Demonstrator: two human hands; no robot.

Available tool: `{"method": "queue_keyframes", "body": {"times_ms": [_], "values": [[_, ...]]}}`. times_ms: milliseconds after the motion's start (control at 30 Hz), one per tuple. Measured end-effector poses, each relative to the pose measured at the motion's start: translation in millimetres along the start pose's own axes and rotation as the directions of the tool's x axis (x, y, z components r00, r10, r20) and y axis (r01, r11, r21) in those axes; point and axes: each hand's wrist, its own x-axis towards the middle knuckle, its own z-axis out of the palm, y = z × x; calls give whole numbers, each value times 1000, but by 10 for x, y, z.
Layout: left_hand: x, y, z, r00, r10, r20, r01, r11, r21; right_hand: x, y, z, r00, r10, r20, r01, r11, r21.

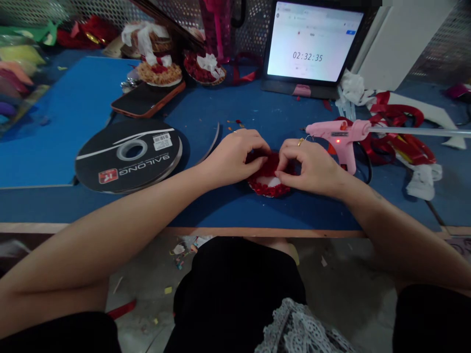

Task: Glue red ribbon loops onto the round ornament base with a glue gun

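A small round red ruffled ribbon piece (270, 182) with a white middle lies on the blue table (206, 206) near the front edge. My left hand (237, 157) rests on its left side with the fingers curled and pressed onto the red ruffles. On the right side, my right hand (312, 166) has its fingertips pinched together on the rim. Both hands wear rings. Most of the piece is hidden under my fingers.
A pink glue gun (340, 137) with a lit red lamp stands just right of my right hand. A large black ribbon spool (128, 154) lies left. Behind are a phone (147, 98), finished ribbon pieces (160, 73), a tablet (312, 44) showing a timer, and loose red ribbon (397, 132).
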Motion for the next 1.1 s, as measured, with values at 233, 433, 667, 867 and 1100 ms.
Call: {"method": "queue_keyframes", "body": {"times_ms": [233, 433, 667, 867, 1100], "values": [[0, -4, 6, 1000, 12, -7, -12, 1000, -8, -4, 31, -78, 1000, -29, 11, 29, 999, 45], [-2, -2, 7, 1000, 21, -16, -21, 1000, -18, -9, 38, -85, 999, -32, 35, 31, 999, 17], [3, 8, -6, 1000, 4, 4, -4, 1000, -16, -15, 30, -82, 998, -46, 47, 48, 998, -42], [4, 24, -14, 1000, -8, 11, 8, 1000, -12, -8, -9, -91, 996, -56, 76, 66, 989, -135], [0, 14, -3, 1000, 3, -4, -3, 1000, -21, -26, -16, -94, 998, -37, 55, 44, 990, -133]]}}
